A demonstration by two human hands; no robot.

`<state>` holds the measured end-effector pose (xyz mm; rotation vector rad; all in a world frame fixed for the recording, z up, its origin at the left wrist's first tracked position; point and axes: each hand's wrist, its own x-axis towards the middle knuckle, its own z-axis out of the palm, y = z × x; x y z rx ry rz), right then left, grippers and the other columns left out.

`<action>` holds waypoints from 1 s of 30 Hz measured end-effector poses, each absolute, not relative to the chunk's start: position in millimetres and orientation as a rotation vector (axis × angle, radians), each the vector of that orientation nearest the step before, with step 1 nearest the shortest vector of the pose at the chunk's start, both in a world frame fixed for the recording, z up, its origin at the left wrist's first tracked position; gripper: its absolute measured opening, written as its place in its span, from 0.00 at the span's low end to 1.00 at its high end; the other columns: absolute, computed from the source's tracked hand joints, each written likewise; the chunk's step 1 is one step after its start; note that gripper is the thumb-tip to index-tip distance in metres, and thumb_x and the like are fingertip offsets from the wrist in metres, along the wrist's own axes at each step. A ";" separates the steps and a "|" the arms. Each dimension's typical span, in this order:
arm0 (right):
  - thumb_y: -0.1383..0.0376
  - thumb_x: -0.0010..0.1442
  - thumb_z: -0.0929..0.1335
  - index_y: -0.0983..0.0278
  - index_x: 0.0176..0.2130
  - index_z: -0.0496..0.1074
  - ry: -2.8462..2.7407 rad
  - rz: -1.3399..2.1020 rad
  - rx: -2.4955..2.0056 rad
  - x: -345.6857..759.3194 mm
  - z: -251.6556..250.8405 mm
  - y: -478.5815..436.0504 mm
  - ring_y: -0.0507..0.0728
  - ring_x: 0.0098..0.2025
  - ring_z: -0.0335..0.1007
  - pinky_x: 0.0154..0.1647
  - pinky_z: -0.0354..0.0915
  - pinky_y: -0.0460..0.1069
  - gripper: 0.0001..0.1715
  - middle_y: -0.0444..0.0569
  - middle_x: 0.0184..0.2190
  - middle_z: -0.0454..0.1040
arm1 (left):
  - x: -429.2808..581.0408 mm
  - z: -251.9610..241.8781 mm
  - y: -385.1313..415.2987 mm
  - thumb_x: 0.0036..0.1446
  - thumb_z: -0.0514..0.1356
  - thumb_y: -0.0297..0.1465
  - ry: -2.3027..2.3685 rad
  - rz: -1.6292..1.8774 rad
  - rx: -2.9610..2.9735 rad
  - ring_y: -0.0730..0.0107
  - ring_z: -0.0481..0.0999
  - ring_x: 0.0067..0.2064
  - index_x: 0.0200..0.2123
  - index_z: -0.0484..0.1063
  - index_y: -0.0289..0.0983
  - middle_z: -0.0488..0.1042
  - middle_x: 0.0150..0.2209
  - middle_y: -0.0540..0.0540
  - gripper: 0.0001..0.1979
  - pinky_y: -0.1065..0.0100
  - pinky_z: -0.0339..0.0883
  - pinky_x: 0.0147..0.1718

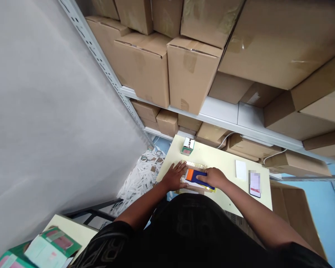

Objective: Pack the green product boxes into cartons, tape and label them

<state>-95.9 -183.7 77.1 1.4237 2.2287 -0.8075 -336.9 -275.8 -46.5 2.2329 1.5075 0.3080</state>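
Observation:
On a small pale yellow table [226, 160] lies a clear, shiny plastic packet [195, 165] with something flat inside. My left hand [174, 175] rests flat on the packet's left end, fingers spread. My right hand [214, 177] is closed on a blue and orange block-shaped tool [194, 175] and presses it down on the packet.
A small green and white box [187, 145] stands at the table's far edge. A white card [241, 170] and a phone [255, 184] lie to the right. Cardboard boxes [192, 70] fill metal shelving behind. White paper strips [139, 178] litter the floor at left. Green booklets [48, 247] lie near left.

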 end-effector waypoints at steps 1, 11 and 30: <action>0.35 0.60 0.65 0.57 0.51 0.82 2.223 -0.807 1.420 -93.5 77.8 -181.9 0.64 0.42 0.79 0.35 0.62 0.50 0.37 0.56 0.42 0.83 | -337.4 -45.8 -275.2 0.57 0.63 0.57 1.510 0.300 2.237 0.43 0.46 0.76 0.75 0.49 0.39 0.47 0.76 0.35 0.52 0.44 0.36 0.71; 0.36 0.58 0.67 0.61 0.29 0.78 2.108 -1.020 1.575 9.0 84.2 -180.7 0.57 0.29 0.73 0.28 0.56 0.48 0.33 0.48 0.26 0.79 | -334.7 -40.7 -269.8 0.55 0.64 0.57 1.539 0.198 2.181 0.41 0.52 0.74 0.75 0.49 0.39 0.47 0.76 0.36 0.53 0.46 0.46 0.70; 0.52 0.64 0.67 0.60 0.35 0.81 2.294 -0.912 1.519 -1.2 63.9 -175.7 0.59 0.37 0.77 0.33 0.58 0.48 0.18 0.50 0.35 0.83 | -203.5 5.4 -235.6 0.59 0.66 0.45 0.977 0.470 2.564 0.41 0.57 0.72 0.73 0.53 0.38 0.54 0.73 0.32 0.45 0.44 0.45 0.70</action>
